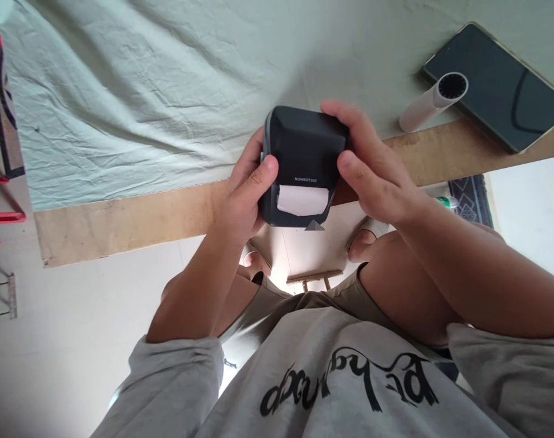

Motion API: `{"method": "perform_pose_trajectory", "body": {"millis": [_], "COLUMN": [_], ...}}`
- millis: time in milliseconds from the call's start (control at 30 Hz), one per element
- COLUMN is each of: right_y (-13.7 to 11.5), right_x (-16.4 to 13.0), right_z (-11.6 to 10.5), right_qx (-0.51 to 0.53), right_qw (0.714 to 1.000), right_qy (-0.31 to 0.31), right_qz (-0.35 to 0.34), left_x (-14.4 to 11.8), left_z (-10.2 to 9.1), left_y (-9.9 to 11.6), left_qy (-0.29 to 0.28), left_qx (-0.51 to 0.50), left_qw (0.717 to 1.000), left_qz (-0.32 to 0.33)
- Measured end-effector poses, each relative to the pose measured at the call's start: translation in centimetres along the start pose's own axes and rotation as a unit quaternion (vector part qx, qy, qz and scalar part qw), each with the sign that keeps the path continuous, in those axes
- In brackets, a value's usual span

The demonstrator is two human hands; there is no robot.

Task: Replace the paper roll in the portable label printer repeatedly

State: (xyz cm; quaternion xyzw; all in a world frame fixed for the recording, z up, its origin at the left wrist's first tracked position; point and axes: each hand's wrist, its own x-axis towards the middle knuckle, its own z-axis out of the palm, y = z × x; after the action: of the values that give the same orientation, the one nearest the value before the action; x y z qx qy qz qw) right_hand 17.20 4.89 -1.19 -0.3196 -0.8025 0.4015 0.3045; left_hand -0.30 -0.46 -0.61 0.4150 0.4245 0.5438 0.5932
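Note:
Both hands hold a black label printer (304,143) above the front edge of the table. The word NIIMBOT is printed on its face, and a strip of white label paper (303,200) shows at its lower end. My left hand (248,188) grips the left side, thumb on the front edge and the other fingers mostly hidden behind. My right hand (372,164) is closed round the right side, with one finger at the top right corner and the thumb against the side.
A pale green cloth (135,109) covers the table, leaving a wooden edge strip (122,216) bare. On the right lie a dark smartphone (496,85) and an upright white cylinder (425,106) with a black top. Red metal bars (3,217) stand at far left.

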Motion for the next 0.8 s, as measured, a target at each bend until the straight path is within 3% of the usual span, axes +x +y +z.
{"method": "perform_pose_trajectory", "body": {"millis": [200, 367, 633, 800], "right_y": [0.08, 0.01, -0.09, -0.16], "right_x": [-0.09, 0.0, 0.14, 0.28], "right_z": [-0.2, -0.21, -0.56, -0.81], "right_qx": [0.051, -0.007, -0.008, -0.052], "right_qw": [0.998, 1.0, 0.997, 0.995], "right_qy": [-0.013, 0.005, -0.054, -0.049], "right_qz": [0.027, -0.025, -0.049, -0.068], "left_x": [0.46, 0.53, 0.37, 0.38], "left_z": [-0.09, -0.55, -0.82, -0.83], "left_y": [-0.22, -0.16, 0.01, 0.16], "left_qy": [0.034, 0.037, 0.056, 0.056], "left_qx": [-0.009, -0.019, -0.062, -0.066], "left_qw": [0.999, 0.998, 0.996, 0.996], "left_qz": [-0.016, -0.039, -0.024, -0.036]}}
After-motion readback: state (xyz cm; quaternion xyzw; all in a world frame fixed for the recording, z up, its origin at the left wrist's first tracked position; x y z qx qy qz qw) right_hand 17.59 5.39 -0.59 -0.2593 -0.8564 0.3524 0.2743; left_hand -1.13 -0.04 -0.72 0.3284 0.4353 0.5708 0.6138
